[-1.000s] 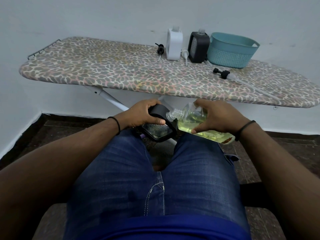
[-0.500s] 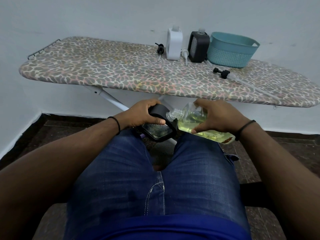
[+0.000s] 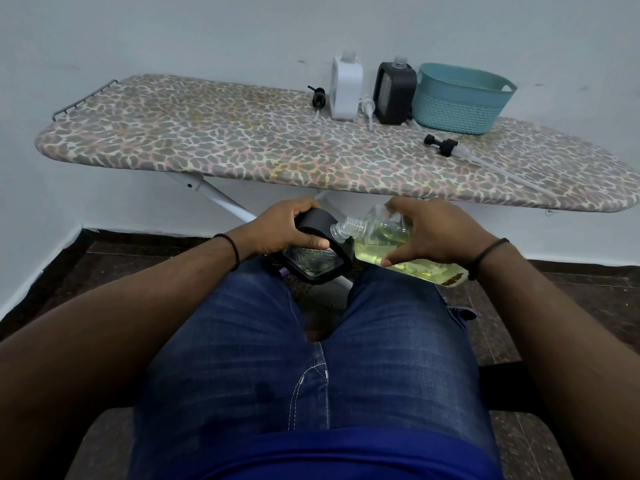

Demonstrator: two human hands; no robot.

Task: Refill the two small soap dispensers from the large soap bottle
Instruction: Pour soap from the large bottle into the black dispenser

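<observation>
Above my knees, my left hand (image 3: 284,226) grips a black-framed small dispenser (image 3: 320,261), tilted. My right hand (image 3: 433,232) holds the large clear soap bottle (image 3: 384,244) on its side, yellow-green liquid inside. The bottle's open threaded neck (image 3: 341,230) touches the top of the black dispenser. On the ironing board (image 3: 207,147) stand a white dispenser (image 3: 346,88) and a second black dispenser (image 3: 394,93), both without pumps.
A teal basket (image 3: 460,98) stands at the back right of the board. Three loose pump heads lie there: a black one (image 3: 318,98), a white one (image 3: 367,109) and a larger black one (image 3: 441,145). White board legs (image 3: 221,199) run behind my hands.
</observation>
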